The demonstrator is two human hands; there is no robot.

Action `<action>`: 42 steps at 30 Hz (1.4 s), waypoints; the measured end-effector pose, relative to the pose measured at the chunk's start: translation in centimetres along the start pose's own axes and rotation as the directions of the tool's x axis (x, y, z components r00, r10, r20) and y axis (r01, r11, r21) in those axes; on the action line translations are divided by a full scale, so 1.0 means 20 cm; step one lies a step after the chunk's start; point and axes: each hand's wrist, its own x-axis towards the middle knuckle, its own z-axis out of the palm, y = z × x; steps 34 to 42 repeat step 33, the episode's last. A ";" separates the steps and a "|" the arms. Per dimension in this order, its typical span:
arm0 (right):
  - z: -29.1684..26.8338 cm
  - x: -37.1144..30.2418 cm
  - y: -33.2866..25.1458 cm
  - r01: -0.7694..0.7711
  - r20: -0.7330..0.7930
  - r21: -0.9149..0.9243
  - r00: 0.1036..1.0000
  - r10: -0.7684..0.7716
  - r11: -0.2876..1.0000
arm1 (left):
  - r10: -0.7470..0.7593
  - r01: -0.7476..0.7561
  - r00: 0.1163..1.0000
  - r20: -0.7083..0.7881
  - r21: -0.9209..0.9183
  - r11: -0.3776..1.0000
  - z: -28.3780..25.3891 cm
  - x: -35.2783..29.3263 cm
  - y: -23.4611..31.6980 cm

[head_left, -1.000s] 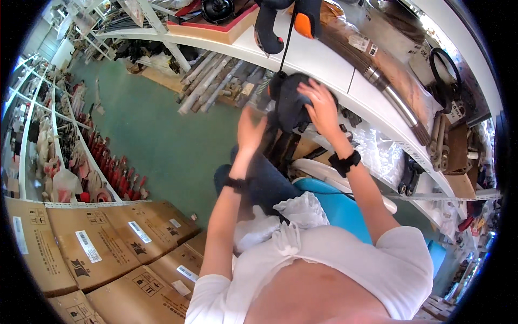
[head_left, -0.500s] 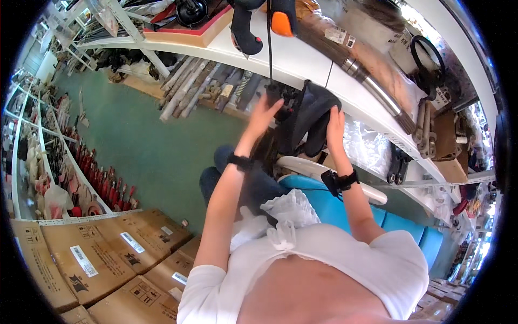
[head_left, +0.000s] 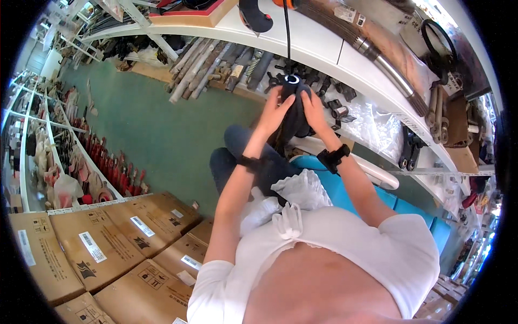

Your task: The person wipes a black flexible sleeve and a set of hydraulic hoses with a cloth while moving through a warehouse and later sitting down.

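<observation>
Between my two hands a soft black fabric piece (head_left: 294,121) is bunched upright over the shelf's near side. At its top sits a round black end with a bright pale ring (head_left: 291,79), and a thin black cable (head_left: 288,40) runs up from about there. My left hand (head_left: 275,110) grips the fabric from the left, thumb against it. From the right, my right hand (head_left: 315,110) presses its fingers against the same piece. The fabric's folds hide its full shape. Both wrists wear black bands.
A white shelf (head_left: 318,46) holds a splined metal shaft (head_left: 391,70) and a black curved handle (head_left: 254,17). Below lie metal rods (head_left: 197,70) and dark metal parts (head_left: 337,110). A blue seat (head_left: 345,189) is by my lap. Cardboard boxes (head_left: 70,270) stack at lower left.
The black fabric, spread wide before, is now gathered narrow between my hands. My right hand has moved left toward my left hand, and the ringed end has come into sight.
</observation>
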 end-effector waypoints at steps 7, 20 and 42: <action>-0.05 -0.06 0.19 -0.085 0.004 -0.158 0.996 0.087 0.984 | 0.063 -0.060 0.998 -0.012 0.128 0.990 0.01 -0.01 0.00; 0.01 -0.07 -0.06 0.074 0.066 -0.029 0.995 -0.072 0.997 | -0.018 0.018 1.000 0.002 -0.110 0.994 0.05 -0.08 -0.04; -0.09 -0.07 0.12 -0.083 0.157 -0.121 0.982 0.102 0.989 | -0.018 0.003 0.996 0.090 0.165 0.986 0.00 -0.19 -0.05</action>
